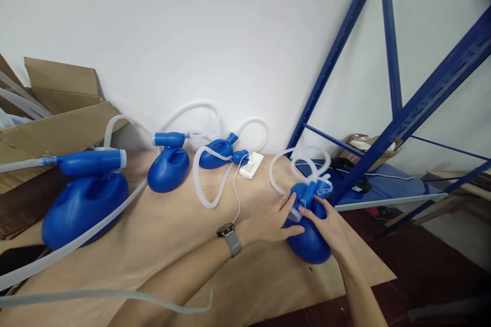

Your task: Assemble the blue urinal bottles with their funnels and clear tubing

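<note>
A blue plastic urinal bottle [310,242] rests near the right end of the table, with its clear hose [276,173] looped behind it. My left hand [270,219] lies against the bottle's left side, its fingers and thumb over the body and neck area. From the right, my right hand [326,222] grips the upper body, with the thumb beside the blue tubular part [309,193] on top. A translucent end piece [294,214] sits between the two hands. The fingers partly hide the bottle's upper part.
More blue urinal bottles with hoses stand leftward: a large one [86,209], a middle one [169,168] and a small one [215,156]. A white power strip [251,166] lies among them. Open cardboard boxes [57,127] are left; a blue metal shelf [387,184] stands right.
</note>
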A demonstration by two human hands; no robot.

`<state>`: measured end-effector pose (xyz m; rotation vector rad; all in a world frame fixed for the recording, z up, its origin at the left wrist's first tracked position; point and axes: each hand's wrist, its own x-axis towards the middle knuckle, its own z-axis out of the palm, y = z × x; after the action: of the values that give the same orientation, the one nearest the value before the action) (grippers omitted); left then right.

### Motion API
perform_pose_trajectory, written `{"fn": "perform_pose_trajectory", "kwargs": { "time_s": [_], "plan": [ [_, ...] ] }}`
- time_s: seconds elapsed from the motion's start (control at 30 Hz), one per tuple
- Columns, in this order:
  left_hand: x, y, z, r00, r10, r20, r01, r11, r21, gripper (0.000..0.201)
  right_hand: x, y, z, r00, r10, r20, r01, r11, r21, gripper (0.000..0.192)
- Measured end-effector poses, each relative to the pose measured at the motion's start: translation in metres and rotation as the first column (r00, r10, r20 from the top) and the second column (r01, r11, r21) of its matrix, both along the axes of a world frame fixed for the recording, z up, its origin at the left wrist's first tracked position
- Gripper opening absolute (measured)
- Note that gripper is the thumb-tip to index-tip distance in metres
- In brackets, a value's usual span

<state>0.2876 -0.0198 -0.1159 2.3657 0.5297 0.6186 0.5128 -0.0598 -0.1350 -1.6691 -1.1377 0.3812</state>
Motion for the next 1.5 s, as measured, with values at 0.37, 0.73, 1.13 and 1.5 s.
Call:
{"fn": "perform_pose_trajectory", "kwargs": {
  "time_s": [0.37,0.73,1.13,1.5],
  "plan": [
    [-0.059,0.067,-0.018,0.982,0.155,-0.106,-0.170,0.973,-0.159,0.064,0.029,0.152,0.012,0.894,-0.090,0.438,0.211,0.949,-0.234,0.047],
    [-0.203,-0.028,0.023,0.942,0.324,-0.091,-0.335,0.882,-0.330,0.034,0.012,0.214,0.031,0.875,-0.211,0.435,0.254,0.966,-0.043,0.063],
    [-0.224,0.002,-0.010,0.815,0.541,0.206,-0.358,0.750,-0.556,0.094,-0.127,0.077,-0.036,0.464,0.400,0.790,-0.321,0.908,-0.271,0.024],
    [-0.196,-0.058,0.007,0.840,0.445,0.309,-0.165,0.753,-0.637,0.047,-0.219,-0.068,-0.001,0.530,0.435,0.728,-0.675,0.736,0.051,0.073]
  ]
}}
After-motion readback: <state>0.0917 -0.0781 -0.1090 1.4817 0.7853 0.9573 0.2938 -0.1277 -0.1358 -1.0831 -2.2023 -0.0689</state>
